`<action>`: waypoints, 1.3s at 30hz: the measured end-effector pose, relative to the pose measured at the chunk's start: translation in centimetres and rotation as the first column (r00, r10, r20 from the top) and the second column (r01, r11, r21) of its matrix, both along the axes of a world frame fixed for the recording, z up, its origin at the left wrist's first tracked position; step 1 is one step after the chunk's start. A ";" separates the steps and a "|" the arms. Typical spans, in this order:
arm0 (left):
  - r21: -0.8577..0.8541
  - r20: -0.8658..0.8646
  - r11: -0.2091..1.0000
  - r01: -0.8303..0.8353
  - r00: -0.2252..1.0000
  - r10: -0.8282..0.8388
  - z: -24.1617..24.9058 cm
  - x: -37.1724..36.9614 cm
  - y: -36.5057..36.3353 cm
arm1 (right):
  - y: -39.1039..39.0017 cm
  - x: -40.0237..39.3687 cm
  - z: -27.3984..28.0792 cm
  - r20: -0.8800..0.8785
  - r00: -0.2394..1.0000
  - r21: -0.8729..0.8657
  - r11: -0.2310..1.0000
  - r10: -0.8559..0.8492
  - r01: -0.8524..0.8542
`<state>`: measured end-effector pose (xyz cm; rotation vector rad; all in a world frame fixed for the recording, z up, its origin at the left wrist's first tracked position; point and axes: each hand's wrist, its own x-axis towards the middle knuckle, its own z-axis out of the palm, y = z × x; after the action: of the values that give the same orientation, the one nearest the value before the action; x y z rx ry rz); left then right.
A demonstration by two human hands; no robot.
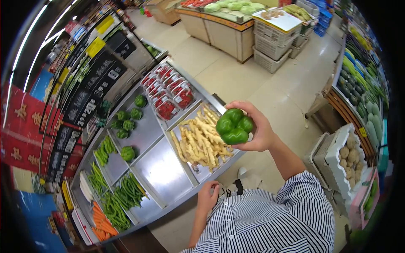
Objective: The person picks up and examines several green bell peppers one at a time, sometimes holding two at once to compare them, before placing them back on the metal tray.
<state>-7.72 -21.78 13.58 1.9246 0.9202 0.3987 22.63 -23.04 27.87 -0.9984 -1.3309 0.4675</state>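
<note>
My right hand [262,130] grips a green bell pepper [234,126], raised over the edge of the metal produce stand. Just beyond the pepper lies a heap of pale, knobbly ginger-like roots [201,137] in one compartment. Low by my waist, my left hand [208,196] has its fingers curled closed beside my striped shirt; what they hold, if anything, is hidden. More green bell peppers [126,120] sit in a compartment to the left, with a single green pepper [128,153] nearer me.
Packs of red fruit [171,95] fill the stand's far compartment. Long green peppers [126,192] and carrots [103,221] lie at its near left. Price signs [93,92] hang along the left. Stacked crates [274,44] stand ahead; a box of round brown produce [348,158] is at right.
</note>
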 end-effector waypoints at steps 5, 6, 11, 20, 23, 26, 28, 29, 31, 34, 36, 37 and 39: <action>-0.006 0.036 0.982 -0.188 0.981 0.188 0.0 -3.8 1.0 | 4.2 -2.9 0.5 0.219 0.975 0.038 0.999 -0.045 0.038; -0.014 0.043 0.979 -0.204 0.978 0.204 -0.2 -4.6 1.2 | 4.9 -3.7 0.6 0.228 0.973 0.043 0.999 -0.034 0.024; -0.044 0.023 0.984 -0.174 0.984 0.175 -0.8 -8.0 3.8 | 7.8 -7.3 0.9 0.341 0.938 0.127 0.992 -0.067 0.025; 0.033 0.122 0.988 -0.150 0.982 0.145 -0.2 -16.1 12.9 | 15.3 -17.1 0.2 0.349 0.931 0.114 0.991 -0.103 0.067; -0.026 0.159 0.976 -0.216 0.963 0.217 -1.0 -19.2 14.9 | 17.3 -20.0 -0.4 0.206 0.978 -0.017 0.999 -0.033 0.037; -0.088 0.120 0.963 -0.255 0.957 0.264 -2.1 -23.1 15.8 | 19.6 -22.9 -1.1 -0.095 0.993 -0.128 0.988 0.072 -0.084; -0.154 0.101 0.941 -0.301 0.943 0.318 -2.8 -25.2 15.9 | 20.6 -24.8 -0.8 -0.332 0.936 -0.198 0.961 0.121 -0.194; -0.177 0.081 0.940 -0.290 0.948 0.308 -3.0 -26.3 16.0 | 21.0 -25.3 -1.0 -0.363 0.927 -0.249 0.949 0.095 -0.195; -0.209 0.050 0.936 -0.282 0.953 0.298 -3.2 -28.2 16.8 | 21.9 -26.1 -1.7 -0.488 0.870 -0.269 0.934 0.078 -0.234; -0.238 -0.010 0.919 -0.314 0.947 0.321 -3.4 -30.4 17.9 | 24.1 -27.5 -2.5 -0.637 0.765 -0.247 0.915 0.095 -0.320; -0.200 -0.036 0.921 -0.335 0.941 0.335 -4.2 -31.5 18.7 | 25.1 -27.7 -3.0 -0.659 0.744 -0.244 0.904 0.112 -0.352; -0.183 -0.049 0.923 -0.339 0.941 0.336 -4.4 -31.8 19.1 | 25.7 -27.8 -3.0 -0.681 0.721 -0.231 0.896 0.130 -0.380; -0.176 -0.072 0.908 -0.379 0.925 0.372 -4.6 -32.0 19.4 | 26.2 -27.9 -2.9 -0.724 0.672 -0.203 0.883 0.155 -0.423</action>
<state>-39.73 -2.36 8.95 1.5852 1.3129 0.4826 -5.28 3.19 24.96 -0.7612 -0.7106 1.2490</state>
